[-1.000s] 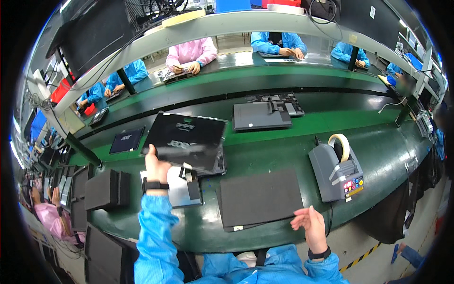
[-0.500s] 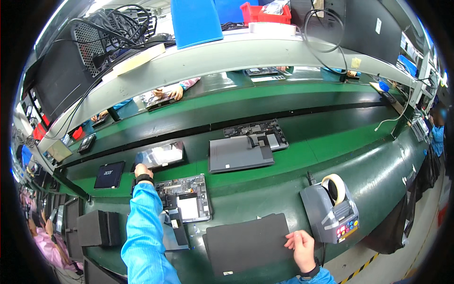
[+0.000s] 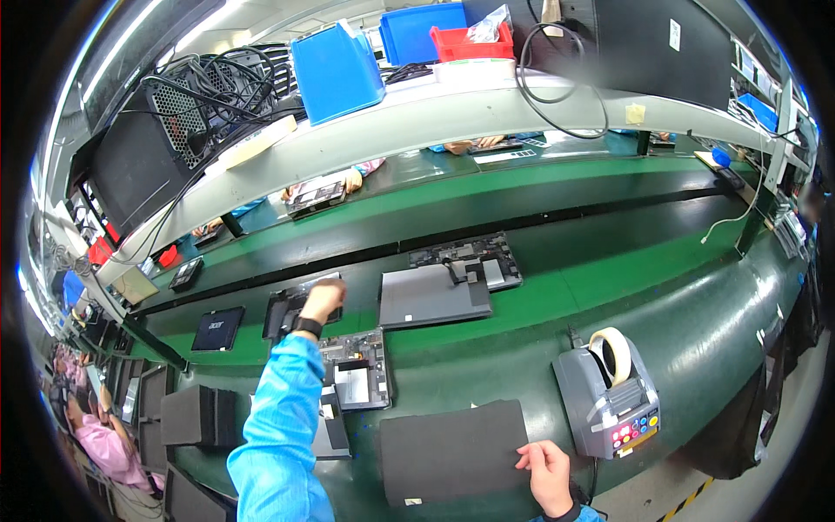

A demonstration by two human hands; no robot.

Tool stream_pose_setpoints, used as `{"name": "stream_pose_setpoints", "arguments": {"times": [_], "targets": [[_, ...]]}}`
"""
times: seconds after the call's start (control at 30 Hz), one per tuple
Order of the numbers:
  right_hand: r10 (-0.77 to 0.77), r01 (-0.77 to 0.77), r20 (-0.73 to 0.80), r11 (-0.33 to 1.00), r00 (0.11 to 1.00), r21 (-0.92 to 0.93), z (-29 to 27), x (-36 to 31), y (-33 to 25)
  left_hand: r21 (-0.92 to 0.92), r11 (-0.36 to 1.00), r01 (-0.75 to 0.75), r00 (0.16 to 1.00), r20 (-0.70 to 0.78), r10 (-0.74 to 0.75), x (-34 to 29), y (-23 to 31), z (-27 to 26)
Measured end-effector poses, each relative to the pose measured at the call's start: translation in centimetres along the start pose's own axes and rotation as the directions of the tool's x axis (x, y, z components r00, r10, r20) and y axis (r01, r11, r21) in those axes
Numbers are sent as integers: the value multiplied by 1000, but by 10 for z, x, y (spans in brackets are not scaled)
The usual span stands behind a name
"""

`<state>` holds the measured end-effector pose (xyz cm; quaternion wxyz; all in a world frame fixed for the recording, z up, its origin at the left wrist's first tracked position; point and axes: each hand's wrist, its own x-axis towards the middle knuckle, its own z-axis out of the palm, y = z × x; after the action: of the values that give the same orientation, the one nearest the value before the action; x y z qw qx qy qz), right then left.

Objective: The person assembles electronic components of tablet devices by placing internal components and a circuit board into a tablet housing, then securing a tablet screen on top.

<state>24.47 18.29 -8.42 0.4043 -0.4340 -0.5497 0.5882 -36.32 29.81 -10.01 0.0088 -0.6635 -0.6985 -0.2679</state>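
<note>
My left hand [image 3: 322,300] is reached out over a dark tablet-like casing [image 3: 281,315], its fingers curled at the casing's far side. What they hold, if anything, is hidden behind the hand. Below my forearm lies an opened device [image 3: 377,370] with exposed circuit boards and a pale battery block. A grey panel [image 3: 330,438] lies partly under my sleeve. My right hand [image 3: 548,477] rests by the right edge of a black foam-like sheet [image 3: 452,452], its fingers bent in with nothing visible in them.
A tape dispenser [image 3: 609,400] with a cream roll stands at right. Farther back are a grey panel [image 3: 435,297] on an opened device [image 3: 504,252] and a dark tablet [image 3: 218,330]. Black foam blocks [image 3: 198,418] sit at left. A shelf [image 3: 400,111] with bins and cables spans above.
My left hand has moved right and farther away across the casing, whose bright, shiny surface now appears dark. My right hand's fingers have curled in more. The view has shifted slightly.
</note>
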Motion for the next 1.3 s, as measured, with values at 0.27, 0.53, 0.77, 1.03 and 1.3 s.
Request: {"name": "stream_pose_setpoints", "arguments": {"times": [0.27,0.53,0.77,1.03,1.3], "targets": [[-103,103,13,992,995,-75,-5,-2,0,-428,595,680,732,353,-582,41,28,96],[-103,97,-26,980,994,-175,-9,9,-3,-641,164,750,607,569,-555,71,115,100],[-36,31,-31,987,999,-155,-5,14,5,-670,-91,737,541,665,-516,77,63,105],[-15,10,-38,991,999,-134,-6,15,7,-742,-278,610,541,646,-539,74,75,76],[-8,7,-7,991,1000,-136,-10,11,9,-745,205,634,717,469,-516,62,137,43]]}}
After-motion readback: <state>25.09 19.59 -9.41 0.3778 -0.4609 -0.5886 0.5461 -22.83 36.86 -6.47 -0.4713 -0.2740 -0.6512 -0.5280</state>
